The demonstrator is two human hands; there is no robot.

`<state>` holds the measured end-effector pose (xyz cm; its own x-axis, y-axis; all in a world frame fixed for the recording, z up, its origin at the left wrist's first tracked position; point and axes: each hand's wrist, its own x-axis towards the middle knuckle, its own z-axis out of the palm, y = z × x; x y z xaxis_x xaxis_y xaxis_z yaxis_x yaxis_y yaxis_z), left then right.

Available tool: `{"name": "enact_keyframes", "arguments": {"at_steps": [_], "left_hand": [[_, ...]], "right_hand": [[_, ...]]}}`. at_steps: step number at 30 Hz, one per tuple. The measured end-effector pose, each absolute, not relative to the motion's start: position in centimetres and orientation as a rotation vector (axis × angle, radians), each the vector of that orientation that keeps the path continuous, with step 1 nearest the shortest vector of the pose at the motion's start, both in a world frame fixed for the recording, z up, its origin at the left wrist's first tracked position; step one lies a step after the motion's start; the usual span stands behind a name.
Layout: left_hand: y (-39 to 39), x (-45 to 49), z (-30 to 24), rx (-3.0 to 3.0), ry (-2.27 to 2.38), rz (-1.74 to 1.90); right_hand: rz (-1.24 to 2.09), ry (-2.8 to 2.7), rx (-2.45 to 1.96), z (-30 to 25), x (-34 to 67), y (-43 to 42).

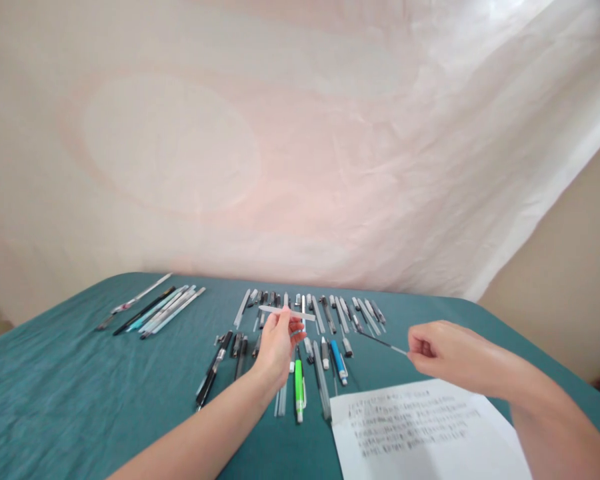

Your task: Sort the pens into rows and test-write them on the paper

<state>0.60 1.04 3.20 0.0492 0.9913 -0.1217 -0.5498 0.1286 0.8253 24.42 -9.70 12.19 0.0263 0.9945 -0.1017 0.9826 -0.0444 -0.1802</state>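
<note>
My left hand pinches a translucent whitish pen barrel, held level above the rows of pen parts. In my right hand, closed in a fist, is the end of a thin pen refill, dark along most of its length, pointing left toward the parts. Below and beside my left hand lie a bright green pen, a blue pen piece and a clear barrel. Black pens lie left of my left wrist. My fingers partly hide some parts behind them.
Several disassembled barrels, caps and refills lie in a row at the back of the green-covered table. A group of whole pens lies at the left. Under my right forearm is a white sheet with handwriting.
</note>
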Motion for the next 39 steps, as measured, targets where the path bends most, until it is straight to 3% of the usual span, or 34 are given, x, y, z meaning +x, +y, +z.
{"name": "enact_keyframes", "arguments": {"at_steps": [7, 14, 31, 39], "left_hand": [[0.7, 0.7, 3.1, 0.752, 0.819, 1.282], [-0.2, 1.1, 3.6, 0.834, 0.773, 1.159], [-0.9, 1.5, 3.3, 0.943, 0.741, 1.012], [-0.9, 1.6, 3.2, 0.977, 0.74, 0.98]], "right_hand": [[0.053, -2.238, -2.348, 10.6, 22.2, -8.6], [0.053, -2.375, -2.337, 9.1, 21.1, -8.5], [0.403, -2.41, -2.235, 7.9, 21.5, -7.7], [0.847, -2.436, -2.129, 7.0, 22.7, -6.8]]}}
